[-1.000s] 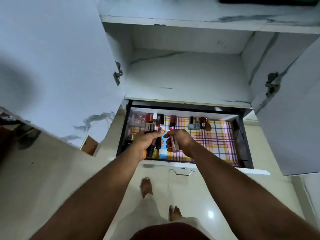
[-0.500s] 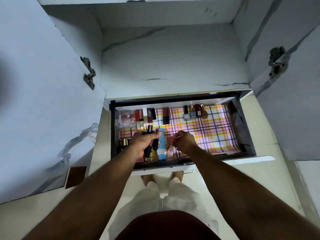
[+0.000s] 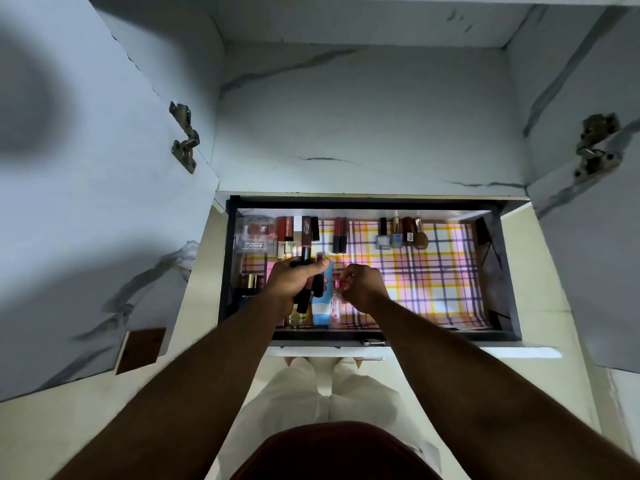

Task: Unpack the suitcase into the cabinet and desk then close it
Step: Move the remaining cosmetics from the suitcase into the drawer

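The left hand [image 3: 294, 277] is curled round a bunch of dark tubes [image 3: 310, 282], lipsticks or glosses by the look of them, held upright over the left part of the open drawer [image 3: 505, 271]. The right hand [image 3: 362, 287] pinches a small pink tube [image 3: 336, 285] at its tip between thumb and fingers, low over the plaid liner [image 3: 433, 282], just beside a blue-and-white tube [image 3: 320, 308] that lies near the drawer's front edge. These cosmetics are probably light, stiff and smooth-skinned, so a bundle of them could slide against each other and slip from a loose fist; gripping them mid-length, as the left hand does, seems the safest hold. The single tube is best taken near its middle or cap and laid flat, since round bodies would likely roll on the liner. Along the back wall stand nail polish bottles [image 3: 401, 235] and a row of lipsticks [image 3: 299, 232], next to a clear box [image 3: 256, 235]; the glass bottles look fragile and easy to topple, so a new piece should probably be set down apart from them. The suitcase is not in view.
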